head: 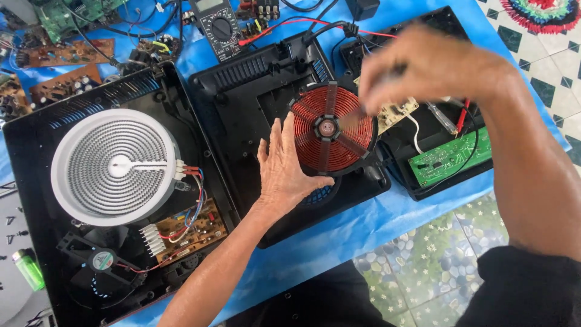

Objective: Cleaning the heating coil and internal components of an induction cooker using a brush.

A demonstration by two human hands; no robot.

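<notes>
Hands working at the copper coil (pixel 331 128)

Left hand (pixel 285 165) is lying flat, fingers apart, touching the coil's left edge in the middle black housing (pixel 245 115). Right hand (pixel 423 66) is hovering blurred above the coil's right; grip cannot be told.

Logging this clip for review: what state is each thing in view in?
Copper coil: exposed in opened black housing.
Left hand: flat, fingers at coil's edge.
Right hand: blurred above coil; grip unclear.
White heating element: uncovered.
Green circuit board: bare.
Multimeter: leads attached.
</notes>
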